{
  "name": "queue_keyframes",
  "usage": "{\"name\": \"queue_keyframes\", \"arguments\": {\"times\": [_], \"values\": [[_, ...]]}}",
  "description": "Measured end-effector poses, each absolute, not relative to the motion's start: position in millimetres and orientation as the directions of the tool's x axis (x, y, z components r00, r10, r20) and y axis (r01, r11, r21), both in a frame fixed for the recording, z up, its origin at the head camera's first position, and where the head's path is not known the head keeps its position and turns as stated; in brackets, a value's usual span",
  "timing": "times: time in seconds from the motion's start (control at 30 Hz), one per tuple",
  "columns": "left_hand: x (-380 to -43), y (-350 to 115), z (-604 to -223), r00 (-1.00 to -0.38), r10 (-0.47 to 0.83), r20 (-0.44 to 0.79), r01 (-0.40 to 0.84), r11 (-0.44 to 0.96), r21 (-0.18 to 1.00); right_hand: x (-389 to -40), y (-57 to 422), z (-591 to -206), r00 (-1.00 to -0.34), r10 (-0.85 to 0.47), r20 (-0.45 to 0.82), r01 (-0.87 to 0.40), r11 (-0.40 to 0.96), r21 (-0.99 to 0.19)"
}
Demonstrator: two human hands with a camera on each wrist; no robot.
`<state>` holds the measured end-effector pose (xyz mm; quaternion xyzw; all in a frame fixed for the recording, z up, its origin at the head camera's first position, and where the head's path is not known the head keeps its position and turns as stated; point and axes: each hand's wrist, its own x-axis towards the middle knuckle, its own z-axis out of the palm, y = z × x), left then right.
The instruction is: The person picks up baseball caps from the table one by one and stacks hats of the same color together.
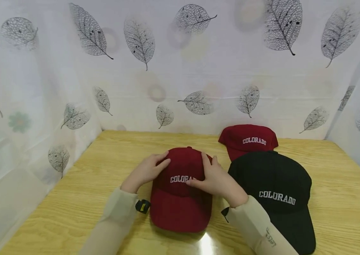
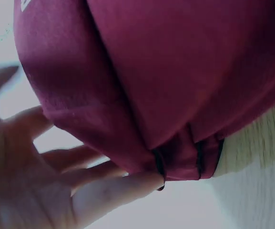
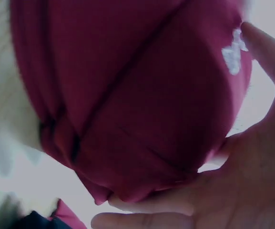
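Observation:
Both hands are on a dark red baseball cap (image 1: 181, 212) with white COLORADO lettering, its brim toward me. My left hand (image 1: 146, 171) holds the crown's left side; in the left wrist view, its fingers (image 2: 120, 191) reach behind the cap's lower edge near the back strap. From the right, my right hand (image 1: 219, 179) grips the crown, its thumb over the end of the lettering. Its other fingers (image 3: 161, 202) lie along the cap's back edge in the right wrist view, partly hidden by the fabric.
A black COLORADO cap (image 1: 269, 177) lies to the right, close to my right forearm, and overlaps a second red cap (image 1: 247, 136) behind it. The wooden table (image 1: 81, 198) ends at a leaf-print curtain (image 1: 129, 85) at the back and sides.

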<state>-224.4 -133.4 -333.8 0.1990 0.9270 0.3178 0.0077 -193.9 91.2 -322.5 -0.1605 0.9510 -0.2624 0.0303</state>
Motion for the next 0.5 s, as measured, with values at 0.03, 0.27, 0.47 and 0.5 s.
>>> {"name": "queue_keyframes", "arguments": {"times": [0.03,0.27,0.47,0.5], "values": [[-224.0,-134.2,-334.7,-0.918,0.386,0.093,0.362,0.716,0.597,-195.2,90.6,-325.1,-0.948,-0.319,0.011,-0.279,0.81,-0.515],[-224.9,-133.3,-339.8,-0.905,0.425,0.002,0.351,0.744,0.568,-202.9,90.2,-334.3,-0.951,-0.305,-0.053,-0.232,0.815,-0.531],[-225.7,-130.4,-343.0,-0.916,0.397,-0.056,0.298,0.767,0.568,-209.7,91.7,-338.8,-0.948,-0.305,-0.097,-0.214,0.829,-0.517],[-225.4,-130.1,-343.4,-0.919,0.39,-0.062,0.29,0.772,0.566,-210.5,91.7,-339.5,-0.947,-0.306,-0.099,-0.213,0.829,-0.517]]}}
